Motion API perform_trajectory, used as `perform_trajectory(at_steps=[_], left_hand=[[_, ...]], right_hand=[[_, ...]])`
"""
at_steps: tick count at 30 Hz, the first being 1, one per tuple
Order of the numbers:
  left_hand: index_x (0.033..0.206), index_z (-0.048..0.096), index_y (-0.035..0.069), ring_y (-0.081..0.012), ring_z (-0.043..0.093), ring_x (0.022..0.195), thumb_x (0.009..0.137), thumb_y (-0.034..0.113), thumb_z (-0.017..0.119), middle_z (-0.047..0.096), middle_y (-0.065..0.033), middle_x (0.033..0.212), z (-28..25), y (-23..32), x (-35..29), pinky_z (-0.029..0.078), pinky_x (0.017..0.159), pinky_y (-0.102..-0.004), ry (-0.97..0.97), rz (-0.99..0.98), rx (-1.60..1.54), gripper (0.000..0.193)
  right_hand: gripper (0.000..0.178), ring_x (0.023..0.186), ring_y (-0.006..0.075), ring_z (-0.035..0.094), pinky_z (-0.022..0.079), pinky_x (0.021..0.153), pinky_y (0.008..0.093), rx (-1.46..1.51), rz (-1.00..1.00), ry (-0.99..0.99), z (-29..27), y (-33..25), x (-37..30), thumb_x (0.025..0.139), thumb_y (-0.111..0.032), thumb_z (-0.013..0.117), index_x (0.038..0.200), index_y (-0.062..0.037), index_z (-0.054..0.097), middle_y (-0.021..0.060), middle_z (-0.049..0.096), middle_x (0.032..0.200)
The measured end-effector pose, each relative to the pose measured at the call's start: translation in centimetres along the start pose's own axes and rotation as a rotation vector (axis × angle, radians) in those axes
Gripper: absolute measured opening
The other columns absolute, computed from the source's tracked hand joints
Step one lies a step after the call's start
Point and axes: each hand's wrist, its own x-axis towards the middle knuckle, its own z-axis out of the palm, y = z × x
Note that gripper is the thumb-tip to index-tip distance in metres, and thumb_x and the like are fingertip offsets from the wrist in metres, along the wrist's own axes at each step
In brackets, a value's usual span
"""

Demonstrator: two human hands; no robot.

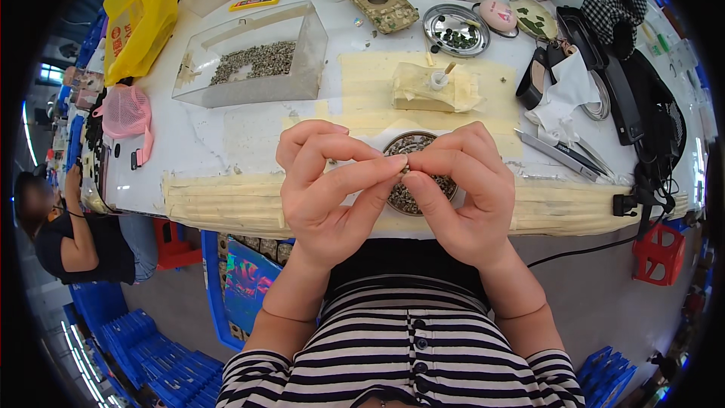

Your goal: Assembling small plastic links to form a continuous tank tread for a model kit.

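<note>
We are holding our left hand [328,185] and right hand [461,185] together above the near edge of the white table [204,147], fingertips meeting over a round metal dish [414,143] of small grey-green pieces. A tiny dark piece [405,169] is sitting right where the tips meet: our left thumb and forefinger are pressing together from one side, and our right thumb and forefinger are closing on it from the other, so it is being pinched between both hands. Most of the piece is hidden by the fingertips, so we cannot tell its shape. The other fingers of both hands are curling loosely above the pinch.

The dish is resting on the tape-wrapped near edge, directly beneath our hands. Farther back, toward the left, a clear plastic box [253,57] is holding more of the grey bits. Behind the dish, a pale wrapped block [419,91] is carrying a small white bottle [439,79]. A pair of tweezers [555,153] is lying to the right of our hands.
</note>
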Motion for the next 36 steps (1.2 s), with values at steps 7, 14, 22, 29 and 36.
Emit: perform_trajectory(at_steps=[7,14,22,29,36], left_hand=[[0.095,0.079,0.018,-0.0237,0.050,0.095,0.071,0.009,0.083,0.066,0.0040,0.087,0.00,0.19,-0.03,0.042,0.085,-0.0348,-0.010,-0.022,0.007,0.026],[0.096,0.080,0.019,-0.0233,0.050,0.095,0.070,0.010,0.083,0.066,0.0041,0.087,-0.14,0.01,-0.11,0.042,0.085,-0.0339,-0.016,0.008,0.004,0.027],[0.095,0.079,0.017,-0.0237,0.051,0.095,0.070,0.009,0.084,0.066,0.0034,0.087,-0.11,0.18,-0.02,0.042,0.085,-0.0338,-0.019,-0.015,0.016,0.027],[0.094,0.077,0.014,-0.0245,0.052,0.095,0.070,0.005,0.084,0.066,0.0021,0.086,0.12,0.02,-0.10,0.042,0.084,-0.0347,0.016,-0.043,0.014,0.026],[0.095,0.078,0.016,-0.0239,0.051,0.095,0.071,0.007,0.083,0.066,0.0028,0.086,-0.08,0.05,0.01,0.042,0.085,-0.0348,0.003,-0.028,-0.011,0.026]], right_hand=[[0.014,0.075,0.0220,0.057,0.045,0.067,0.0312,0.009,0.010,0.012,-0.24,-0.01,0.02,0.074,-0.005,0.081,0.086,-0.0052,0.073,0.0050,0.064,0.079],[0.014,0.077,0.0217,0.057,0.045,0.069,0.0304,0.109,0.057,-0.040,-0.25,0.02,0.13,0.075,-0.006,0.081,0.085,-0.0053,0.071,0.0046,0.064,0.080],[0.017,0.076,0.0212,0.057,0.044,0.067,0.0306,0.080,0.031,0.001,-0.31,0.15,0.02,0.072,-0.005,0.083,0.084,-0.0070,0.071,0.0042,0.064,0.080],[0.026,0.073,0.0191,0.055,0.043,0.064,0.0295,-0.099,-0.132,0.056,-0.47,-0.18,0.04,0.067,-0.002,0.083,0.091,-0.0092,0.076,0.0018,0.064,0.078],[0.023,0.074,0.0196,0.056,0.044,0.064,0.0296,-0.068,-0.044,0.023,-0.23,-0.12,0.09,0.070,-0.004,0.083,0.092,-0.0078,0.077,0.0031,0.065,0.079]])
